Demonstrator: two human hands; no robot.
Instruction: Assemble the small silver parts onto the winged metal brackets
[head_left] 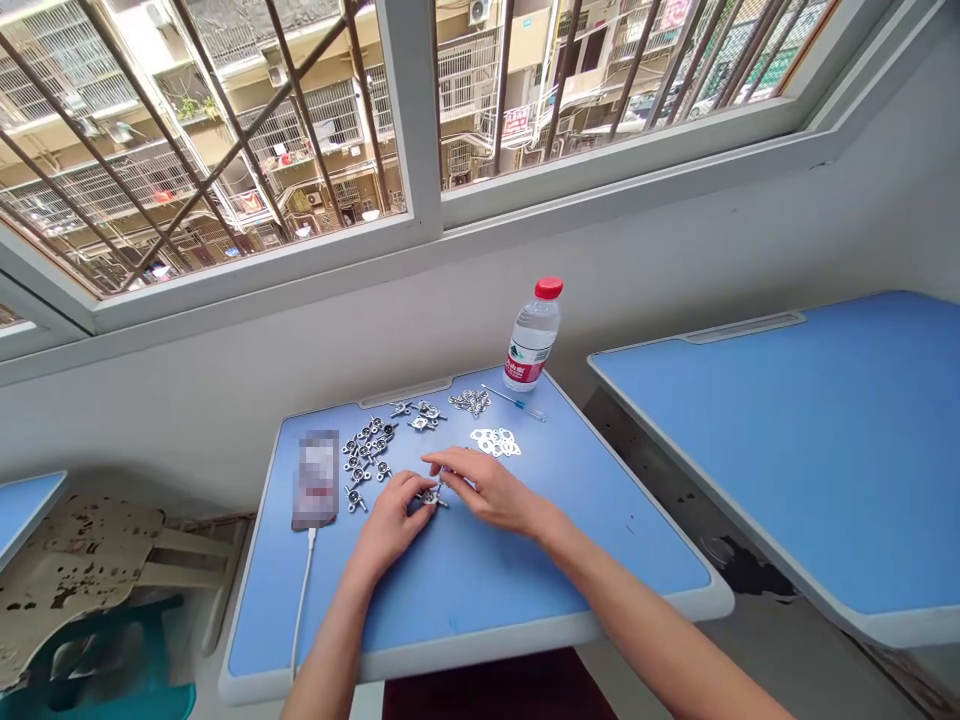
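On the blue desk [495, 590], my left hand [396, 512] is closed on a small metal part [433, 497] with stubby arms, holding it against the surface. My right hand [487, 488] hovers just over that part, thumb and fingers pinched together. Between them a thin, slender piece seems to show, too small to name. Left of my hands lies a cluster of several similar metal parts [365, 447]. A few more metal parts [421, 415] sit behind them. Beyond my right hand are several flat silvery plates [496, 441] and a pile of small metal pieces [470, 401].
A water bottle [533, 335] with a red cap stands at the back right corner, near a blue pen [517, 402]. On the left lies a blurred phone [316, 480] with a white cable [303, 590]. Another blue desk [810, 450] stands to the right, across a gap.
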